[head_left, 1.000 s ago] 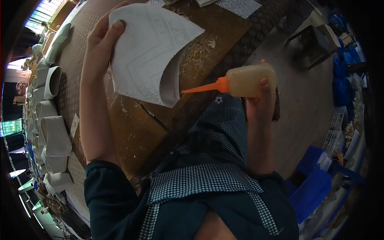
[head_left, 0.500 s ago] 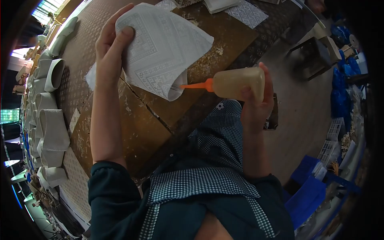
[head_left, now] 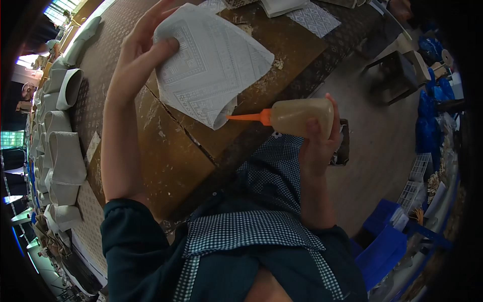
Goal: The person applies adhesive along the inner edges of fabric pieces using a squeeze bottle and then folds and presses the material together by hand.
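Note:
My left hand (head_left: 138,60) grips a white sheet with a raised geometric pattern (head_left: 211,65) by its left side, thumb on top and fingers behind. The sheet is held at a tilt over a worn brown board (head_left: 166,166), and its lower corner curls round. In my right hand (head_left: 319,151) is a squeeze bottle (head_left: 302,118) of cloudy yellowish liquid, lying nearly level with its orange nozzle pointing left. The nozzle tip is at the sheet's curled lower corner; whether it touches, I cannot tell.
Dried flakes and a dark crack mark the board. More patterned white pieces (head_left: 314,20) lie at its far edge. Pale curved pieces (head_left: 65,161) stand in a row at left. On the right are a dark stool (head_left: 395,75) and blue bins (head_left: 385,251).
My left hand and the sheet have shifted a little to the right, the thumb reaching further over the sheet. The bottle has dropped slightly, its nozzle tip still by the lower corner.

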Demonstrator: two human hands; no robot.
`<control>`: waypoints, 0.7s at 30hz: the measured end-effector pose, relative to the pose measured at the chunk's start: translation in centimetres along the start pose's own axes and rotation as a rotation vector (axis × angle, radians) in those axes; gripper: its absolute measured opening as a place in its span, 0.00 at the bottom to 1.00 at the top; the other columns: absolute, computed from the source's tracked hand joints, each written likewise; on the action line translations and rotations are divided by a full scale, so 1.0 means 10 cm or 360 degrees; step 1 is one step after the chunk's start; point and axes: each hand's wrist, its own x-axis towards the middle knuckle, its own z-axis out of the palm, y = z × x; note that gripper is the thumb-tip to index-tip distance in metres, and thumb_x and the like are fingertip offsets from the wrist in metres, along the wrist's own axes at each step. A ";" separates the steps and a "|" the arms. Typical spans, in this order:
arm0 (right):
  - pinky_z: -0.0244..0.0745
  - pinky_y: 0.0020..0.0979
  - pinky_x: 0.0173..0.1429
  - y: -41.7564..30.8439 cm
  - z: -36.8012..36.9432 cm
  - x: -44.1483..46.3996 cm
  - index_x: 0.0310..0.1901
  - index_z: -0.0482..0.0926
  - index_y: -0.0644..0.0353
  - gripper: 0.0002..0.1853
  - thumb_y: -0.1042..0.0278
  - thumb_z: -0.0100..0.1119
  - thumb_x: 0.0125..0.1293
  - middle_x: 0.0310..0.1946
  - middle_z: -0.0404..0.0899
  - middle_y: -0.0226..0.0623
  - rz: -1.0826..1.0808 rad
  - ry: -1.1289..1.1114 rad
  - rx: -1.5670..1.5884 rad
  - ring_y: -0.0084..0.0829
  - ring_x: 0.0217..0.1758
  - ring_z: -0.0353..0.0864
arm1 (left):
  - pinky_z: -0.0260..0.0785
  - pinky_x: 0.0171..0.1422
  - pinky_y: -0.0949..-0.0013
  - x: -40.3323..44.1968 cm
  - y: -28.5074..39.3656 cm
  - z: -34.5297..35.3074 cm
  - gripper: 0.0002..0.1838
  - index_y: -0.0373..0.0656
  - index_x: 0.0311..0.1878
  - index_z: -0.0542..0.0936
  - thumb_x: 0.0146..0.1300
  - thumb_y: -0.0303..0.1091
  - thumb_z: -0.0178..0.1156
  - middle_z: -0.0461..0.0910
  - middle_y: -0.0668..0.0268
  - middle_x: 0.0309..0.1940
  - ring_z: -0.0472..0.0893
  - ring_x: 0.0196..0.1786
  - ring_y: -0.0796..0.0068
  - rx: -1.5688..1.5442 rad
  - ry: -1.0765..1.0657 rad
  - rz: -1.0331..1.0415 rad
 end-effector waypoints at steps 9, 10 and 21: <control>0.70 0.31 0.64 0.01 0.01 -0.13 0.69 0.64 0.62 0.34 0.70 0.68 0.63 0.57 0.72 0.35 0.0298 -0.0032 0.0236 0.26 0.59 0.73 | 0.55 0.76 0.58 0.01 0.23 -0.09 0.45 0.49 0.74 0.65 0.46 0.30 0.61 0.68 0.59 0.68 0.67 0.71 0.64 0.0308 -0.0217 0.0178; 0.71 0.31 0.64 0.01 0.00 -0.13 0.70 0.63 0.63 0.35 0.69 0.67 0.64 0.57 0.72 0.35 0.0314 -0.0010 0.0306 0.27 0.59 0.74 | 0.55 0.76 0.57 -0.01 0.27 -0.09 0.45 0.48 0.74 0.64 0.45 0.29 0.61 0.68 0.59 0.69 0.67 0.71 0.64 0.0355 -0.0228 0.0229; 0.76 0.35 0.61 -0.15 -0.26 0.11 0.70 0.60 0.64 0.40 0.56 0.68 0.62 0.52 0.72 0.37 -0.0073 0.0262 0.0148 0.30 0.55 0.76 | 0.61 0.74 0.55 -0.98 -0.18 0.04 0.42 0.44 0.73 0.63 0.49 0.19 0.58 0.60 0.61 0.73 0.60 0.76 0.63 0.0026 0.0067 -0.0039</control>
